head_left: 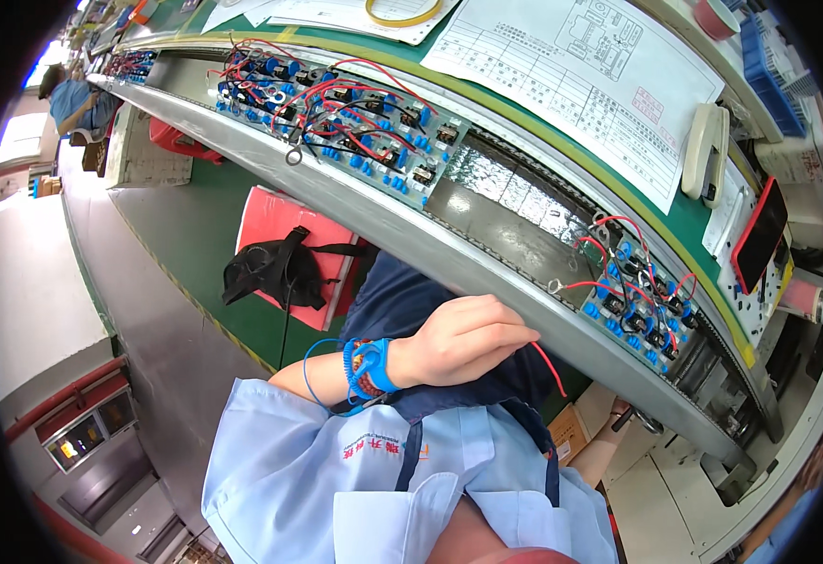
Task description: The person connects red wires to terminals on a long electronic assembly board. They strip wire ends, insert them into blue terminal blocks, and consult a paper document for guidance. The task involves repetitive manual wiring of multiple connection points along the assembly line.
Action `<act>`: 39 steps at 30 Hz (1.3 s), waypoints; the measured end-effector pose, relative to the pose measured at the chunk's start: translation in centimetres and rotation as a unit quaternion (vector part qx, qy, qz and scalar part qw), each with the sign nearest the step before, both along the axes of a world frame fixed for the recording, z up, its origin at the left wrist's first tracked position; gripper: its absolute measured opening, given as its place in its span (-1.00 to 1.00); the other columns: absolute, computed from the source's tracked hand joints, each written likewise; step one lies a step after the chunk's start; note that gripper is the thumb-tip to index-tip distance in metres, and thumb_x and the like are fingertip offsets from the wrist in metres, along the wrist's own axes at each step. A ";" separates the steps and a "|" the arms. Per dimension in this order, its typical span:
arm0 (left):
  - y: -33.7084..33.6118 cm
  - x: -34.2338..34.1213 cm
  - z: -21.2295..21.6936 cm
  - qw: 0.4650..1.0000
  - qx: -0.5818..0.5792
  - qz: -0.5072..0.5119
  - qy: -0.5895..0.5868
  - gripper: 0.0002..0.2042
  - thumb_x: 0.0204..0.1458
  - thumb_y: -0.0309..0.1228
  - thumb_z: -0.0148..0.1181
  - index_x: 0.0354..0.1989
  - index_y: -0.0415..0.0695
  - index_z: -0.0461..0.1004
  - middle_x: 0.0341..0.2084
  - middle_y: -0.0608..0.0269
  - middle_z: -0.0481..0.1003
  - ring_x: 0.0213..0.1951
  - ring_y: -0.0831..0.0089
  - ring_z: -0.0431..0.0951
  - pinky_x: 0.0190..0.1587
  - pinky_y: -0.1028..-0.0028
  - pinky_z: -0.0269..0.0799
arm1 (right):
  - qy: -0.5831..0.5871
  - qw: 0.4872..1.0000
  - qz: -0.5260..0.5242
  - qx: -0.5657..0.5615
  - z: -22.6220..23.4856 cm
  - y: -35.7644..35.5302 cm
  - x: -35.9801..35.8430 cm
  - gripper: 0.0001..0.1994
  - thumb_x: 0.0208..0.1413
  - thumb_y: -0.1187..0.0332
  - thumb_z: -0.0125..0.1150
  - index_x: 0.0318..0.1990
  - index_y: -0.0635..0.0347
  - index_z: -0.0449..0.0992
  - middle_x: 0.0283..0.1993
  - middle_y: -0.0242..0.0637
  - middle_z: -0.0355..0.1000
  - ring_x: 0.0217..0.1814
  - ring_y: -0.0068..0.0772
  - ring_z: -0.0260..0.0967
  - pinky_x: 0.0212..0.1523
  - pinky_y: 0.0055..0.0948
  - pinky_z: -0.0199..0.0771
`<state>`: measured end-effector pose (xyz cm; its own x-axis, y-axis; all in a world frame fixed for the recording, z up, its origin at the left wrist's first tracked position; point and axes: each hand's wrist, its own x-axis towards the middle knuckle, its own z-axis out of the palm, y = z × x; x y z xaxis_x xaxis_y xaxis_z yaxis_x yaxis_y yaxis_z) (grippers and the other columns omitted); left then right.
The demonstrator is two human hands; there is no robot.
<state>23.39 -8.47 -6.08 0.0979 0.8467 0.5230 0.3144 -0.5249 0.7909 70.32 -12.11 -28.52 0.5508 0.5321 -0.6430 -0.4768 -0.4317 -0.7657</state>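
Note:
My left hand [473, 340] is closed in front of my body, just on my side of the conveyor's metal rail. Between its fingertips a short red wire [551, 369] sticks out to the right. A blue wrist strap [370, 366] with a coiled cord is around that wrist. My right forearm [601, 451] reaches down under the rail at the right; the hand itself is hidden there. Nearest my left hand on the conveyor lies a circuit board [634, 305] with blue and black parts and red and black wires, some ending in ring terminals.
Farther left on the conveyor [510, 211] lie more wired circuit boards [341, 127]. Beyond it a green bench carries a printed drawing [576, 85], a beige handset [705, 155] and a red-edged phone [759, 235]. A black bag [280, 273] rests on a red stool [270, 221].

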 end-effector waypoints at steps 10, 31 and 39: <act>-0.8 -2.3 -0.5 0.998 0.008 0.063 -0.011 -0.75 -0.31 -0.73 0.20 -0.37 -0.29 0.45 -0.55 0.16 0.43 -0.53 0.33 0.44 -0.50 0.47 0.36 | -0.053 0.998 -0.010 -0.018 1.0 -0.7 0.7 -0.88 0.07 0.35 -0.03 -0.38 0.21 0.35 -0.37 -0.27 0.31 -0.38 -0.54 0.21 -0.41 -0.54 0.24; -2.1 -5.3 -0.2 0.998 0.017 0.049 -0.019 -0.72 -0.34 -0.72 0.19 -0.35 -0.26 0.47 -0.53 0.18 0.42 -0.55 0.36 0.40 -0.53 0.49 0.31 | -0.573 0.617 0.438 0.316 29.2 4.7 -22.0 -0.82 -0.07 0.69 -0.05 -0.33 0.32 0.44 -0.25 -0.20 0.33 -0.29 -0.46 0.27 -0.38 -0.62 0.31; -3.9 -5.1 -0.4 0.999 -0.019 0.040 0.013 -0.68 -0.39 -0.75 0.19 -0.34 -0.26 0.48 -0.55 0.20 0.42 -0.54 0.37 0.40 -0.53 0.50 0.31 | -0.303 0.508 0.733 0.336 28.2 5.2 -30.0 -0.77 -0.15 0.34 0.25 -0.27 0.15 0.49 -0.44 -0.40 0.37 -0.50 -0.41 0.31 -0.49 -0.48 0.28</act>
<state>18.29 -12.35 -6.49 0.0431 0.8712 0.4890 0.3748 -0.4678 0.8004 40.34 -6.92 -0.27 -0.7650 0.6440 0.0059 0.3918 0.4727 -0.7893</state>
